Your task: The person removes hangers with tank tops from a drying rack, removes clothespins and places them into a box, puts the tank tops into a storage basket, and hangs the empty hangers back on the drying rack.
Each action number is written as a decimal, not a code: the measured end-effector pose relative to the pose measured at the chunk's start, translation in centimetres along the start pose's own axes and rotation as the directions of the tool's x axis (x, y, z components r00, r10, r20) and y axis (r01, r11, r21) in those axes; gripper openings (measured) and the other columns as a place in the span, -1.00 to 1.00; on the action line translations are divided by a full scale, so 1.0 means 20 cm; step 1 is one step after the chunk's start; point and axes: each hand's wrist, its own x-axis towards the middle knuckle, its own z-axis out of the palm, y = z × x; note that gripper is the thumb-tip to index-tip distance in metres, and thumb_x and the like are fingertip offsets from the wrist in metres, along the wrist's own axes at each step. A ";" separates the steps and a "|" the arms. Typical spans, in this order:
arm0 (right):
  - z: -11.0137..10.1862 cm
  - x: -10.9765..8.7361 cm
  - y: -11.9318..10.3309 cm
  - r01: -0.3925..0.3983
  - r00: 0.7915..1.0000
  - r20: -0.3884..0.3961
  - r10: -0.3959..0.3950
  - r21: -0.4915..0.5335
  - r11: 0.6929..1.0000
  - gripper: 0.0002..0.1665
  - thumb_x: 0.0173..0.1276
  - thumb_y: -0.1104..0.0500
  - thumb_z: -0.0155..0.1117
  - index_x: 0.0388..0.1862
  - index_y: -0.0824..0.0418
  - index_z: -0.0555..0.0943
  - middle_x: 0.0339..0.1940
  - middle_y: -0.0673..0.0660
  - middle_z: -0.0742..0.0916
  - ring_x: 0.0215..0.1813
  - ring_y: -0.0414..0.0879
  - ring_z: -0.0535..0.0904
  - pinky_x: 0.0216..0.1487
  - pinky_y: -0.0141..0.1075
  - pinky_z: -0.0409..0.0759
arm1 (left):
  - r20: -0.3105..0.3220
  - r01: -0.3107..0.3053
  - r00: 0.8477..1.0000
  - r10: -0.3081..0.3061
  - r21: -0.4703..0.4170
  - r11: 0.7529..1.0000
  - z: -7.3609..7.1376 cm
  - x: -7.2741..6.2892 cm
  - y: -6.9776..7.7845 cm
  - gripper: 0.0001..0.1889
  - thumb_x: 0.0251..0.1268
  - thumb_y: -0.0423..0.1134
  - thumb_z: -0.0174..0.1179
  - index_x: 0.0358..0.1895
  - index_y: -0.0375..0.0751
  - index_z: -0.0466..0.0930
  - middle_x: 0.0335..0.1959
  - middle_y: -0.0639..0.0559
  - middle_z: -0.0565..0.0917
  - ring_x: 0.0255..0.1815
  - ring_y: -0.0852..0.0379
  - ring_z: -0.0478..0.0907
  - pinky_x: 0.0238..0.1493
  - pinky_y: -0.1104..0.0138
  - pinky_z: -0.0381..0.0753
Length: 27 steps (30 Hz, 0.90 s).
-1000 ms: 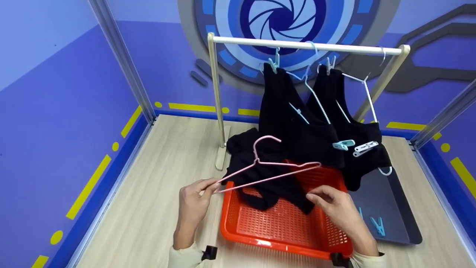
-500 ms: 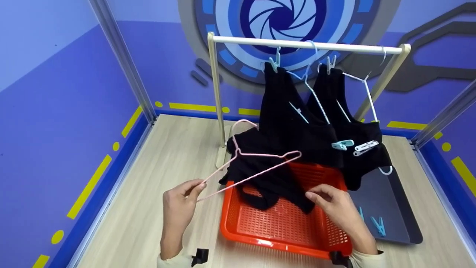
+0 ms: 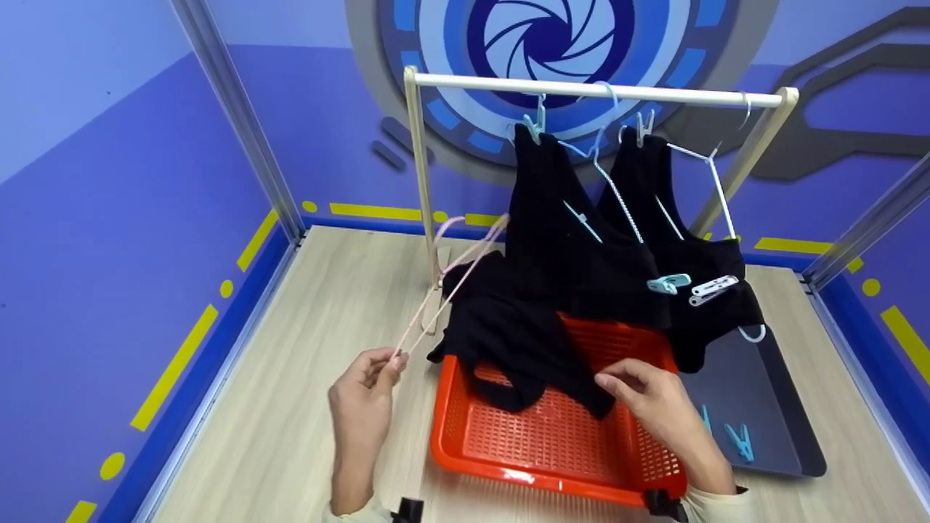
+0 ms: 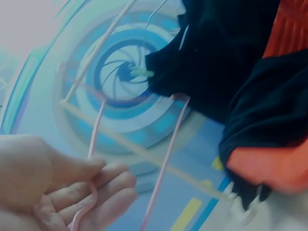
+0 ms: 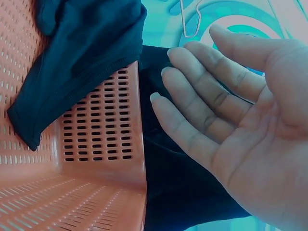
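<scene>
My left hand (image 3: pixel 363 399) pinches one end of a pink clothes hanger (image 4: pixel 166 163) between thumb and fingers. The hanger slants up and away beside the rack, its hook pointing toward the back wall. A black garment (image 3: pixel 508 334) lies bunched over the back left of the red perforated basket (image 3: pixel 508 473), part of it hanging inside. Over the basket's right side hovers my right hand (image 3: pixel 657 403), holding nothing. In the right wrist view its fingers are loosely bent, palm showing, apart from the basket wall (image 5: pixel 96 125).
Behind the basket stands a drying rack (image 3: pixel 501 82). Two black sleeveless tops (image 3: pixel 574 261) hang from it on hangers, fastened with clothespins (image 3: pixel 670 283). A grey tray (image 3: pixel 785 385) with blue clothespins (image 3: pixel 740 442) lies at the right. Bare wooden tabletop (image 3: pixel 290 349) extends at the left.
The pink hanger first swung left with my left hand, then turned so its far end points up and back. The right hand and the garments have stayed nearly still.
</scene>
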 end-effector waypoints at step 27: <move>0.20 0.21 -0.19 0.397 0.918 0.078 -0.390 -0.201 0.895 -0.86 0.42 0.20 0.54 -0.10 0.15 0.77 -0.14 0.03 0.77 -0.10 0.00 0.73 -0.06 -0.03 0.71 | 0.047 0.072 0.997 -0.062 -0.250 0.966 0.27 -0.15 -0.01 -0.87 0.53 -0.52 0.23 0.01 -0.45 0.69 -0.06 -0.26 0.81 -0.01 -0.16 0.79 0.04 0.27 0.74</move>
